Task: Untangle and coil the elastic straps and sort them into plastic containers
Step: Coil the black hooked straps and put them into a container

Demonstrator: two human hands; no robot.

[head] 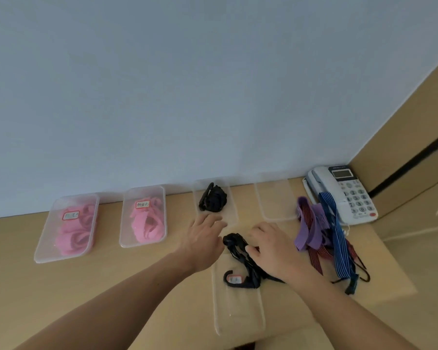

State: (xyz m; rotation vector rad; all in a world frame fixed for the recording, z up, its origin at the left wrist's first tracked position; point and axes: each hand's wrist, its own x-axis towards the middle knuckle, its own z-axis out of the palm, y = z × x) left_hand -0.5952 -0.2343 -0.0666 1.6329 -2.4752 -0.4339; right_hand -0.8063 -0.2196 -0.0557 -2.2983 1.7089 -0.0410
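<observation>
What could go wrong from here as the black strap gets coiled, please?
The black strap at the right hand trails loose over the near clear tray; pulling may drag it. The left hand might nudge the container of black coils. The striped straps lie over the telephone and may snag.

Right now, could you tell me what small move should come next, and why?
Probably wind the loose tail onto the coiled end: the right hand seems to pinch the black strap, whose tail trails loose, while the left hand hovers open beside it.
</observation>
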